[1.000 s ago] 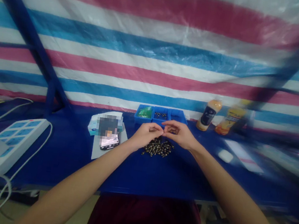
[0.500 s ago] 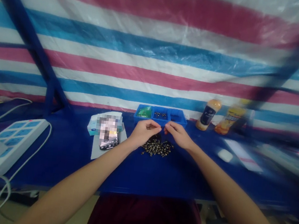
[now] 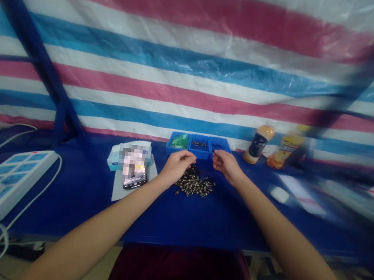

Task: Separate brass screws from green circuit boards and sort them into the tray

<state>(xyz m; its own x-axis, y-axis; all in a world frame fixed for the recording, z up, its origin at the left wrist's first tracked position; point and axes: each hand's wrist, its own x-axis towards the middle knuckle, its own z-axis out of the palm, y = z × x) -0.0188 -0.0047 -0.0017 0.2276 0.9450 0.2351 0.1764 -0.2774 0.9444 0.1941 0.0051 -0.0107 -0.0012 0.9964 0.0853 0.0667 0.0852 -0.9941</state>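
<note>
Left hand (image 3: 177, 167) is curled just above the pile of small metal screws (image 3: 195, 183), fingers drawn together, can't tell if anything is pinched; right hand (image 3: 226, 166) is loosely curled, near the blue three-compartment parts tray (image 3: 197, 155), also can't tell. Pile lies loose on the blue counter (image 3: 217, 225), so a brushing hand could scatter screws toward the phone (image 3: 135, 178), and a weak pinch could drop one into the wrong compartment.
</note>
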